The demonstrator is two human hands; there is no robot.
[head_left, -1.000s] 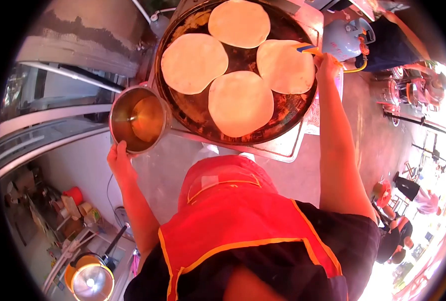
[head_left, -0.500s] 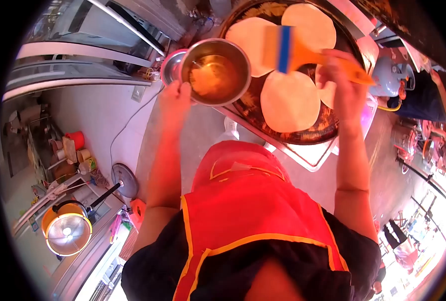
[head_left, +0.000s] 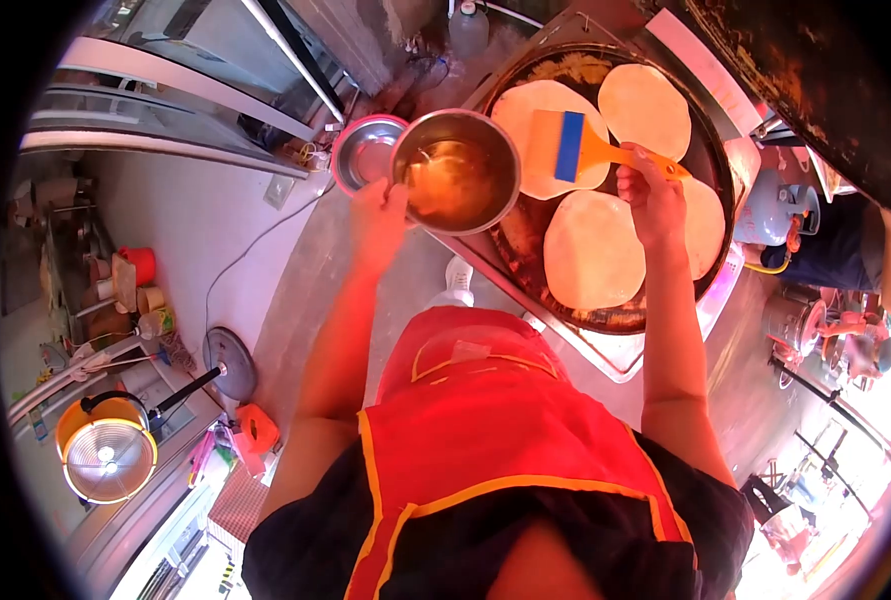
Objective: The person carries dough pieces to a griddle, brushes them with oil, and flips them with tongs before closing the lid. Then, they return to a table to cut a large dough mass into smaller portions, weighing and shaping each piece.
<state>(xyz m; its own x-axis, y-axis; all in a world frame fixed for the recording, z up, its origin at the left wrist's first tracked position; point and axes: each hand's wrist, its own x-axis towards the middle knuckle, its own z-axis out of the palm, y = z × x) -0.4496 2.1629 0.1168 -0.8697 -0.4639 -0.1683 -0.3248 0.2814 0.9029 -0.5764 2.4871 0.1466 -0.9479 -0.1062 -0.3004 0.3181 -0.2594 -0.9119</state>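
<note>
My left hand (head_left: 380,222) grips the near left rim of a metal bowl (head_left: 511,190) that holds amber liquid, probably oil. In my right hand (head_left: 653,198) is the handle of a wide basting brush (head_left: 597,152) with a blue band and pale bristles. The bristles are over the upper left flatbread (head_left: 540,100); I cannot tell if they touch it. Other round flatbreads lie at the upper right (head_left: 645,110), the front (head_left: 593,255) and the right (head_left: 703,230), partly behind my right hand. All are on a dark round griddle (head_left: 515,235).
A second metal bowl (head_left: 357,160) stands left of the held one. A gas cylinder (head_left: 765,210) is right of the griddle, near another person (head_left: 845,245). A dark lid-like plate (head_left: 815,90) overhangs the upper right. At the lower left is a round lamp (head_left: 110,460).
The view has shifted, so the griddle sits lower and further right. The brush has moved relative to the breads, from between them to over the upper left one. Both hands keep their holds.
</note>
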